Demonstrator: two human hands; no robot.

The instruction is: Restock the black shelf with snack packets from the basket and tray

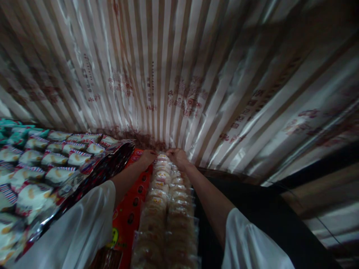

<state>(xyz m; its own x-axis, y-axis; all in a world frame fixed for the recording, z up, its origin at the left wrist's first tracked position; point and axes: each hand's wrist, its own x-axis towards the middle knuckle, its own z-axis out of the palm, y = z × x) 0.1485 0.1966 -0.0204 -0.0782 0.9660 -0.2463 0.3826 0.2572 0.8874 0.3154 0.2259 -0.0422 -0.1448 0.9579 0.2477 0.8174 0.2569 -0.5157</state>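
Two long rows of round, pale snacks in clear wrappers [159,201] run away from me, packed tightly side by side. At their far end, my left hand [148,157] has its fingers pinched at the left edge of the farthest wrapped snack [162,157]. Across from it, my right hand [178,157] is closed at that snack's right edge. The fingertips are small and dim, so their exact hold is hard to see. Under my left forearm lies a red printed package [134,198], just left of the rows.
Several rows of white packets with striped edges [56,158] fill an open shiny bag at left, with green packets [19,132] behind. A striped, printed plastic sheet [168,74] rises close behind my hands. A dark surface [246,216] lies at right.
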